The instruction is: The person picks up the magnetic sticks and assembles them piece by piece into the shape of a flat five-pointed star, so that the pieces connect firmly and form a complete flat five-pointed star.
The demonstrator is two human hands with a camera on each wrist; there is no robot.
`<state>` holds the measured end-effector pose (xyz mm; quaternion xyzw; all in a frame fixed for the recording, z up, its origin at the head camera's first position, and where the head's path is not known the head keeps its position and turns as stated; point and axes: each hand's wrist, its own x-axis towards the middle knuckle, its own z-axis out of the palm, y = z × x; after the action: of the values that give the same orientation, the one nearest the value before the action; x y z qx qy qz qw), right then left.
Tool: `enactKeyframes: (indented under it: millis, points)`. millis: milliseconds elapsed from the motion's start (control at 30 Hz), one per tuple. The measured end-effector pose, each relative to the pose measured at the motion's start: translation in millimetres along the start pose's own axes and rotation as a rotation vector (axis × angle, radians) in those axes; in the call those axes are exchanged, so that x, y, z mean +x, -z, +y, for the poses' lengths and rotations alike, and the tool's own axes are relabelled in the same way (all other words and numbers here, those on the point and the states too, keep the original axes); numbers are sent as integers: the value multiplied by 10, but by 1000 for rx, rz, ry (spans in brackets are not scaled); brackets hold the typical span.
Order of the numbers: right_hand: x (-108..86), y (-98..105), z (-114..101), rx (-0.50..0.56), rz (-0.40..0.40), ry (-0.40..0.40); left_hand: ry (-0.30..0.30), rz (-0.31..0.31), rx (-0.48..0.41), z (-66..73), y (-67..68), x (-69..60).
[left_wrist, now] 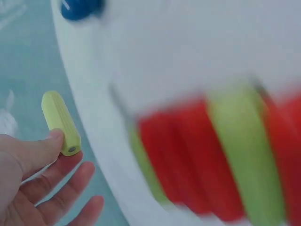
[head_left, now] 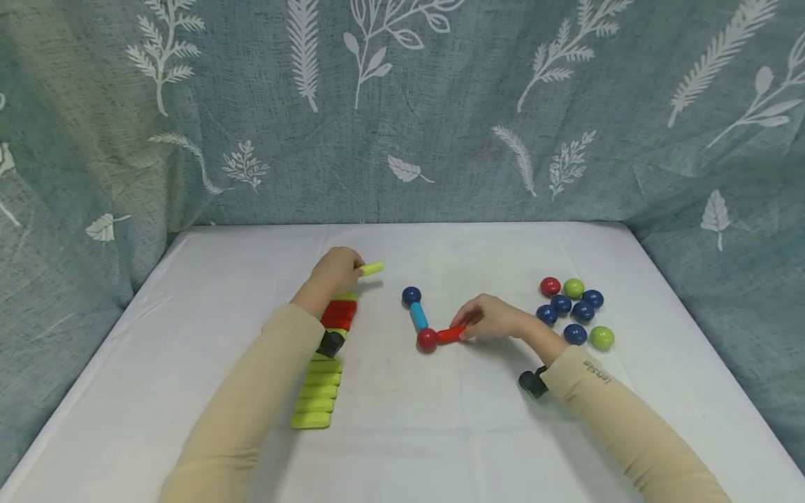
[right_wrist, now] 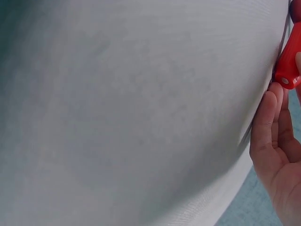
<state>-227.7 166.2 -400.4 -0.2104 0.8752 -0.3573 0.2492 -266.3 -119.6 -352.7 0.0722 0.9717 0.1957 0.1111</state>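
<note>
My left hand (head_left: 336, 271) pinches a yellow-green rod (head_left: 372, 268) between thumb and fingers, held above the table. In the left wrist view a small metal disc shows in the end of that rod (left_wrist: 61, 123). My right hand (head_left: 493, 318) pinches the free end of a red rod (head_left: 449, 335). The red rod's other end touches a red ball (head_left: 427, 340). From that ball a light-blue rod (head_left: 418, 316) runs to a dark-blue ball (head_left: 411, 296), so the pieces form a V on the table.
A column of yellow-green rods (head_left: 316, 405) and red rods (head_left: 339, 314) lies at the left, partly hidden under my left arm. Several loose balls, blue (head_left: 575, 334), green (head_left: 602, 338) and red (head_left: 550, 286), sit at the right. A patterned curtain (head_left: 402, 126) hangs behind the white table (head_left: 402, 447).
</note>
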Motion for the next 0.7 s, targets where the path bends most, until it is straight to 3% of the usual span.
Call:
enactKeyframes:
  millis: [167, 300, 500, 700]
  points:
    - [4, 14, 4, 3, -9, -1, 12, -19, 25, 389, -144, 125]
    - [11, 16, -15, 5, -18, -12, 54, -15, 6, 596, -290, 173]
    - [13, 24, -34, 4, -20, -39, 106, -22, -62, 732, -483, 191]
    - [30, 31, -22, 4, -26, -31, 112, -13, -52, 780, -547, 181]
